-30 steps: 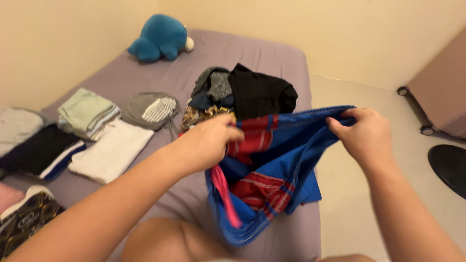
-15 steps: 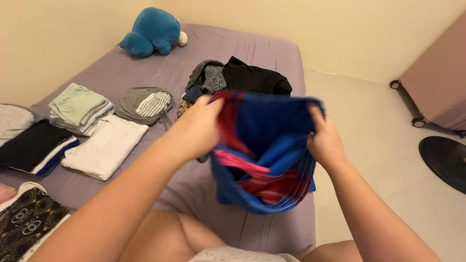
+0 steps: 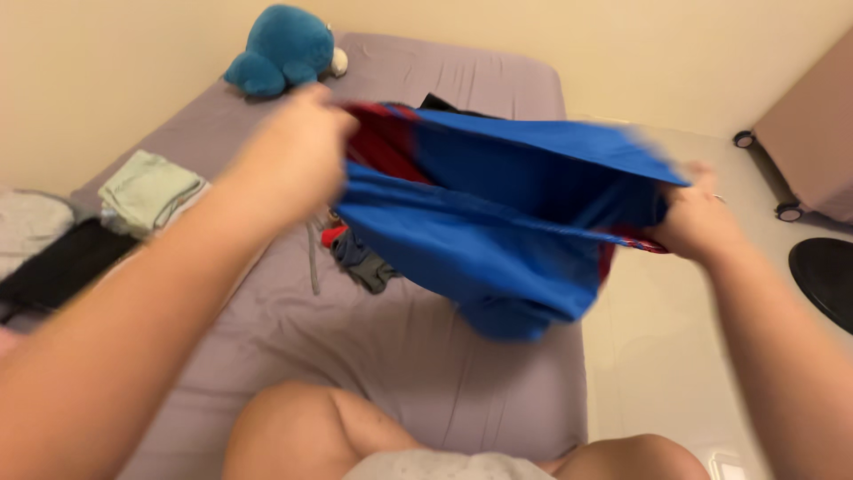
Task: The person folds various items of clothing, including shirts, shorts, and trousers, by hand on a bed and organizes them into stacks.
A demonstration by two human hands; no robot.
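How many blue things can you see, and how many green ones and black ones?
Blue: 2, the garment held by both hands and the plush toy.
Green: 1, the folded cloth.
Black: 2, the folded cloth and the round disc on the floor.
Total: 5

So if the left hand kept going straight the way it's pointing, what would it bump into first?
Probably the blue plush toy by the wall. The left hand, gripping the blue garment, points up the bed toward it. The hand is raised, so it might pass above.
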